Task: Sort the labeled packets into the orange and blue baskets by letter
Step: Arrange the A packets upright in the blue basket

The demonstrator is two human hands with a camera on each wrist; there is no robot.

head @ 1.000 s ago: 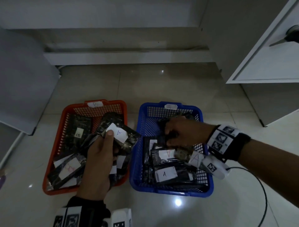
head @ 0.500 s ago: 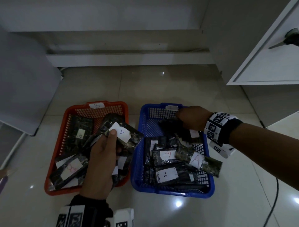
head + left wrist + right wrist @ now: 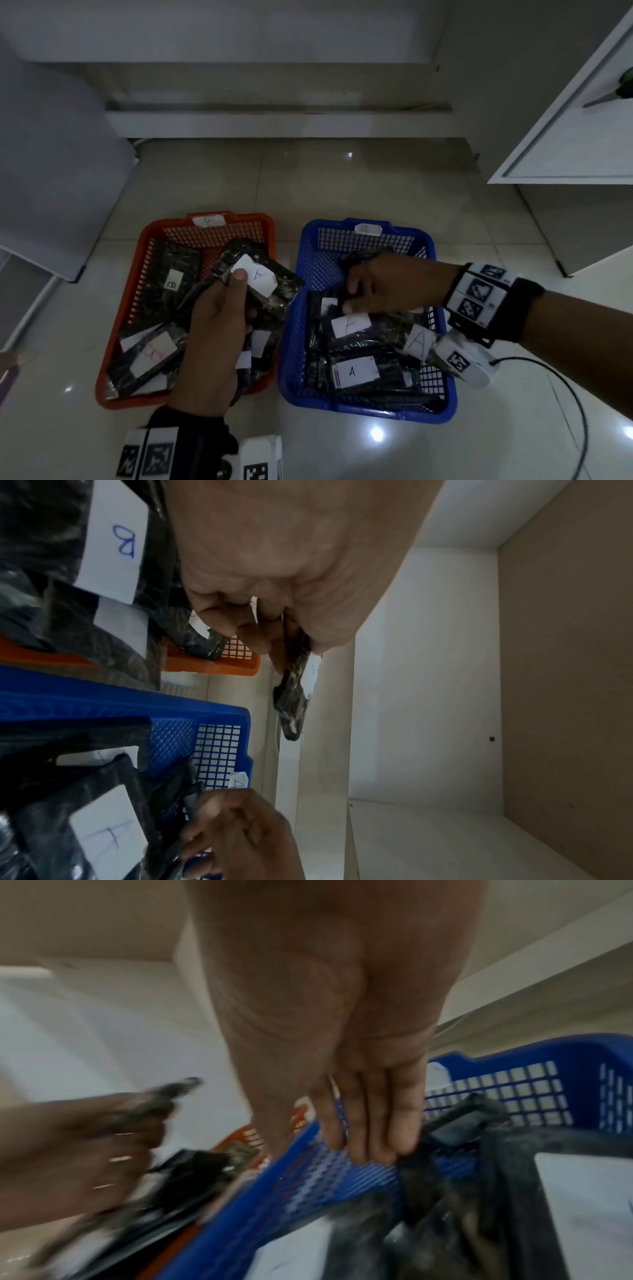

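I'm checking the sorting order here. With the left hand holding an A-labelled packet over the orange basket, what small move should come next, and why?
Probably carry the A packet rightward and drop it into the blue basket. The left hand grips it above the orange basket, which is tagged B, while the blue basket is tagged A and already holds A packets. The right hand is in the blue basket, so aim for a free spot.

indoor room, likely a home | glossy beige floor tiles reflecting ceiling lights | white cabinet door with handle standing open at far right | empty white shelving showing beside it | white panel leaning far left
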